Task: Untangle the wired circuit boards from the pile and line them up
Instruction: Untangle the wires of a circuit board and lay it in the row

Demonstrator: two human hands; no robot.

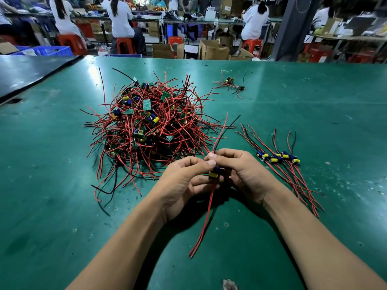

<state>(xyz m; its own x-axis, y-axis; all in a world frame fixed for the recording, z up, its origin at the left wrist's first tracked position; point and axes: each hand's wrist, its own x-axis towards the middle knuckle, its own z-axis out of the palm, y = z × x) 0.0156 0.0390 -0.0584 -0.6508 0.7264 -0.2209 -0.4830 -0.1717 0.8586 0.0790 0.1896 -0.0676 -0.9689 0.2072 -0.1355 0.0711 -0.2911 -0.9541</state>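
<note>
Pinching one board (214, 174) above table's (314, 114) near middle with curled fingers of left hand (184, 182) and right hand (243, 174), wires (206, 222) trailing both ways. Best to straighten them, then lay parallel beside row (278, 159) toward right edge.

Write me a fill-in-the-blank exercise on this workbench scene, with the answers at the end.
1. The left hand and the right hand hold one wired circuit board between them over a table whose top is ____.
2. The tangled pile lies on the person's ____ side.
3. The row of lined-up boards lies on the person's ____ side.

Missing words: green; left; right.
</note>
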